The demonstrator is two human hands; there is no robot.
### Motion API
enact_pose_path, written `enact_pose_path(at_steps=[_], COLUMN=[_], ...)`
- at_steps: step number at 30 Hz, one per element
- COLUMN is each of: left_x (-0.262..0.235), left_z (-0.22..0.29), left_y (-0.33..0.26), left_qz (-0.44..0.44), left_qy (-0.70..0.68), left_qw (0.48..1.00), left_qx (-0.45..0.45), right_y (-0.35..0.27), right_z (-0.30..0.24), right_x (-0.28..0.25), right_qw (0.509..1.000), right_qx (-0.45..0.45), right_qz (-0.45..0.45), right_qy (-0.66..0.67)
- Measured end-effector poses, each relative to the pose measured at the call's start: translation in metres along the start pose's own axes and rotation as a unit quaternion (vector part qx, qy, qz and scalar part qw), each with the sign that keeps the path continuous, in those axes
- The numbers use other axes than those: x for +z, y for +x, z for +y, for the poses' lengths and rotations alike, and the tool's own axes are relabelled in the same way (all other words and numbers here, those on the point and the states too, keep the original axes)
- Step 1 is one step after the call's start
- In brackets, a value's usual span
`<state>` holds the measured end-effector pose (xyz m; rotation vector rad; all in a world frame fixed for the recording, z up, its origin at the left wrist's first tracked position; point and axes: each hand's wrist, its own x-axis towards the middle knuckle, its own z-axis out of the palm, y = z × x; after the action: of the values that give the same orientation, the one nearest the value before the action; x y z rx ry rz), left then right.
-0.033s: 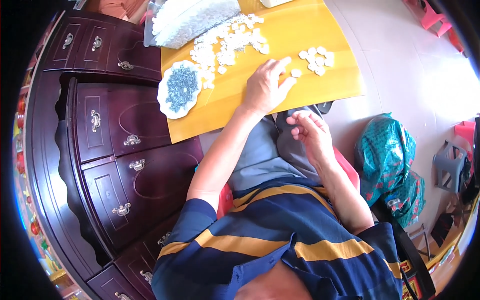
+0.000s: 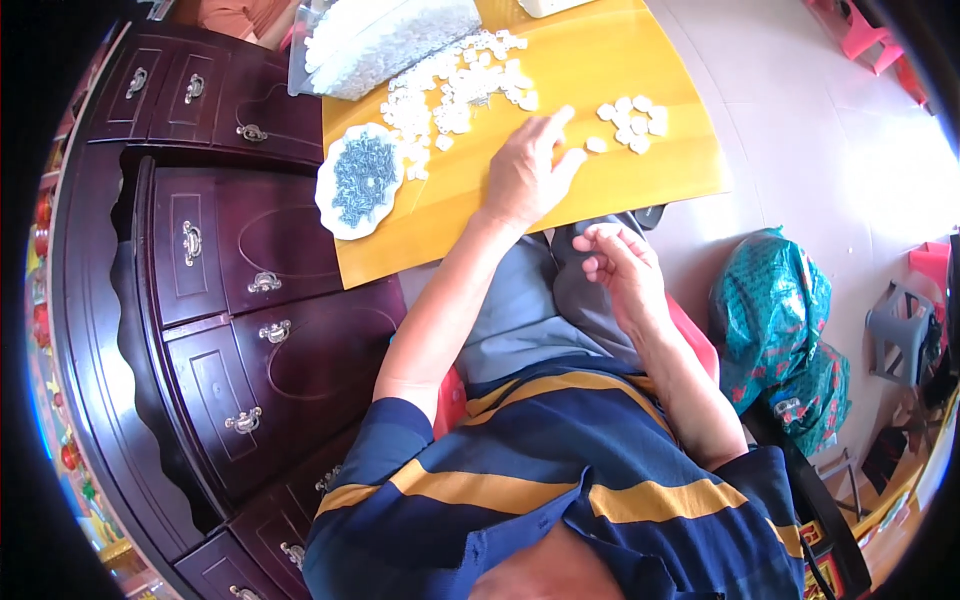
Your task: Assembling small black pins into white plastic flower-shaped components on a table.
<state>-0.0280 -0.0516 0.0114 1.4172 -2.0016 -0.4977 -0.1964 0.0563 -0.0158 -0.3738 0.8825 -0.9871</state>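
My left hand point(image 2: 525, 175) lies flat on a yellow board point(image 2: 650, 180), fingers spread. Its fingertips reach toward a single white piece point(image 2: 595, 145) and a small group of white pieces point(image 2: 630, 120). A larger scatter of white plastic pieces point(image 2: 450, 85) lies just left of the hand. A white plate point(image 2: 325, 195) at the board's left edge holds small dark metal parts point(image 2: 362, 175). My right hand point(image 2: 615, 265) hovers over my lap below the board's edge, fingers curled; whether it holds a piece is unclear.
A clear bag full of white pieces point(image 2: 390, 40) sits at the board's far left. A dark wooden cabinet with metal drawer pulls point(image 2: 250, 330) stands on my left. A teal bag point(image 2: 775, 320), a grey stool point(image 2: 900, 330) and a pink stool point(image 2: 870, 40) are on the floor at right.
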Motion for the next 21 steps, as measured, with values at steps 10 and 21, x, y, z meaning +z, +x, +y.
enact_pose_path(at_steps=[10,21], left_x=[-0.004,-0.002], left_z=[-0.030,-0.016], left_y=[0.026,-0.008], left_qz=[0.057,0.108], left_qy=[0.210,0.125], left_qw=[0.976,0.983], left_qx=[-0.027,0.079], right_y=[0.003,0.003], right_z=[0.003,0.004], right_x=[0.002,0.002], right_qw=[0.999,0.999], right_qx=[0.018,0.021], right_qz=[-0.029,-0.031], right_qy=[0.001,-0.001])
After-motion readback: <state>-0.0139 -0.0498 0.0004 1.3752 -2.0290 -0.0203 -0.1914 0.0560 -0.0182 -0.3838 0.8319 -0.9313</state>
